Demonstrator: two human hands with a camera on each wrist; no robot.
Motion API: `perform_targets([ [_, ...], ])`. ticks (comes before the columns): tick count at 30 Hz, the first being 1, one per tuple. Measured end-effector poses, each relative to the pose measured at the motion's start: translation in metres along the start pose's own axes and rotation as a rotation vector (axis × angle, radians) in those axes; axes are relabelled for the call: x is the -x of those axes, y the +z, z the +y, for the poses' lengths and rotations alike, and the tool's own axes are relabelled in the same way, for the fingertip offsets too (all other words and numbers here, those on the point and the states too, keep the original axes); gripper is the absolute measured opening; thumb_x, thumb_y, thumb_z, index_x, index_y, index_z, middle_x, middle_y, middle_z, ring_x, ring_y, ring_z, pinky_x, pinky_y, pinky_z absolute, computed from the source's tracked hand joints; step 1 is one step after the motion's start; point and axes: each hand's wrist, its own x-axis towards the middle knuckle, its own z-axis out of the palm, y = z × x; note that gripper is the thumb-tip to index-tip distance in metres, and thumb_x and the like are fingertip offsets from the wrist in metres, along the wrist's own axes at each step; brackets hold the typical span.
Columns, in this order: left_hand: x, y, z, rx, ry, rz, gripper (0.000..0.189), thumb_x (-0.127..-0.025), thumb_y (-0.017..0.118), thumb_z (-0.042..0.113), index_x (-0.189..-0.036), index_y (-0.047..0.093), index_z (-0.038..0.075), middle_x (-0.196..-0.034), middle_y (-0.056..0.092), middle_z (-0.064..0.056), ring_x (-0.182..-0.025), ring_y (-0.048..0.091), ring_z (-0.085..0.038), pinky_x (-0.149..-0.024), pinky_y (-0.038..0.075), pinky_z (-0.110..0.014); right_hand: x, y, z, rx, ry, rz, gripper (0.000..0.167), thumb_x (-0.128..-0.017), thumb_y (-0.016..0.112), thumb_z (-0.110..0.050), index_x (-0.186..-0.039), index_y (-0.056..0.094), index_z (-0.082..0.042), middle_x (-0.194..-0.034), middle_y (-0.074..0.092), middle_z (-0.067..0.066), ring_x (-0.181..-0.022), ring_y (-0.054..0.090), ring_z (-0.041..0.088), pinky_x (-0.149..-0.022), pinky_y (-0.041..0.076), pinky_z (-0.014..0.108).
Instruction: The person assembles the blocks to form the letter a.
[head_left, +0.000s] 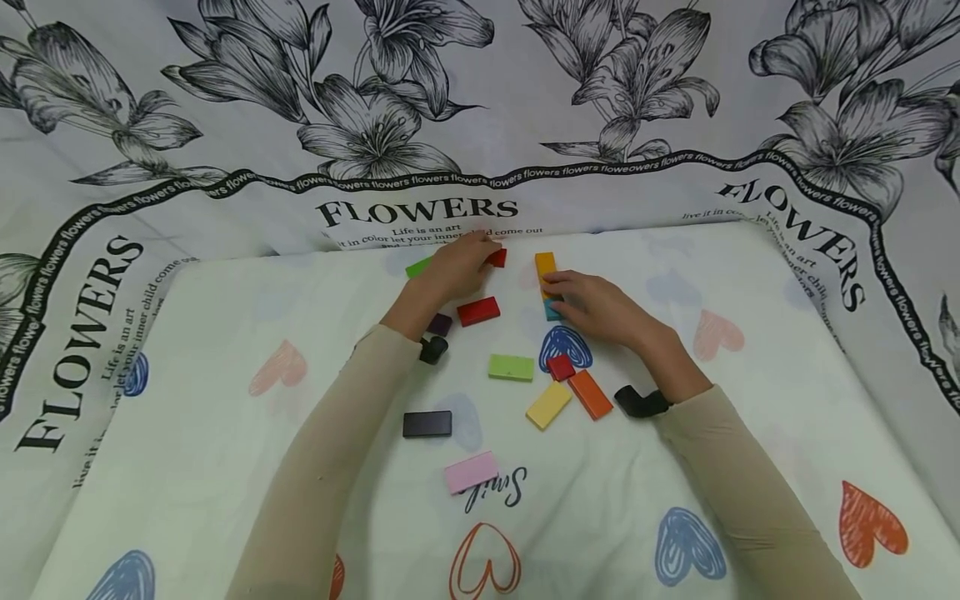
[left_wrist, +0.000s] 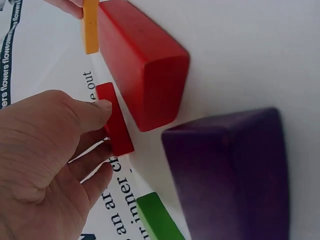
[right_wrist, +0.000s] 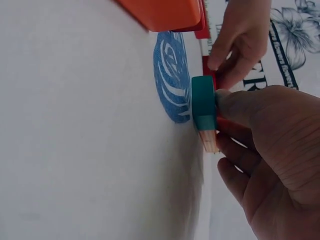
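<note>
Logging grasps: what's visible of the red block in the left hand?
The red block is a slim, straight-edged bar, plain red and smooth; wood or plastic, I can't tell. The left hand pinches it, thumb overlapping one long edge, so part is hidden. It sits near the far edge of the heart-print cloth, one long narrow face showing to the left wrist camera. No other block visibly touches it. Whether it is lifted is unclear.

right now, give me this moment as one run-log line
left hand: grips red block | right hand: grips teal block | pink block: lies on cloth
</note>
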Motion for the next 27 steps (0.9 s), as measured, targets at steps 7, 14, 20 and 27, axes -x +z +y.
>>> perform_targets([
  [7, -0.004, 0.003, -0.002, -0.011, 0.007, 0.022, 0.043, -0.107, 0.059, 0.014, -0.150, 0.060, 0.010, -0.147, 0.061, -0.012, -0.132, 0.056, -0.029, -0.121, 0.046, -0.041, 0.000, 0.001, 0.001, 0.002, -0.002, -0.006, 0.042, -0.105, 0.064, -0.014, -0.146, 0.062, -0.002, -0.159, 0.056, 0.013, -0.153, 0.048, 0.035, -0.126, 0.040, 0.054],
  [14, -0.010, 0.001, 0.001, -0.011, -0.006, 0.028, 0.040, -0.105, 0.063, 0.011, -0.145, 0.064, 0.010, -0.128, 0.066, -0.011, -0.110, 0.057, -0.027, -0.106, 0.052, -0.038, -0.002, -0.001, 0.005, 0.003, 0.007, -0.020, 0.044, -0.105, 0.065, -0.014, -0.147, 0.061, -0.003, -0.161, 0.054, 0.011, -0.155, 0.045, 0.034, -0.127, 0.039, 0.053],
  [20, -0.010, 0.000, 0.007, -0.008, 0.001, 0.025, 0.040, -0.105, 0.063, 0.013, -0.145, 0.063, 0.010, -0.131, 0.066, -0.011, -0.114, 0.058, -0.027, -0.110, 0.052, -0.039, -0.001, -0.001, 0.006, -0.006, 0.013, -0.027, 0.044, -0.105, 0.066, -0.015, -0.148, 0.061, -0.004, -0.162, 0.053, 0.010, -0.156, 0.044, 0.033, -0.127, 0.038, 0.053],
  [27, -0.016, -0.003, 0.016, 0.029, 0.027, 0.040, 0.039, -0.105, 0.065, 0.015, -0.144, 0.064, 0.009, -0.135, 0.067, -0.011, -0.118, 0.061, -0.027, -0.114, 0.050, -0.040, -0.002, 0.000, 0.006, -0.021, 0.006, -0.025, 0.045, -0.105, 0.066, -0.015, -0.148, 0.060, -0.004, -0.162, 0.053, 0.009, -0.156, 0.044, 0.032, -0.127, 0.038, 0.052],
])
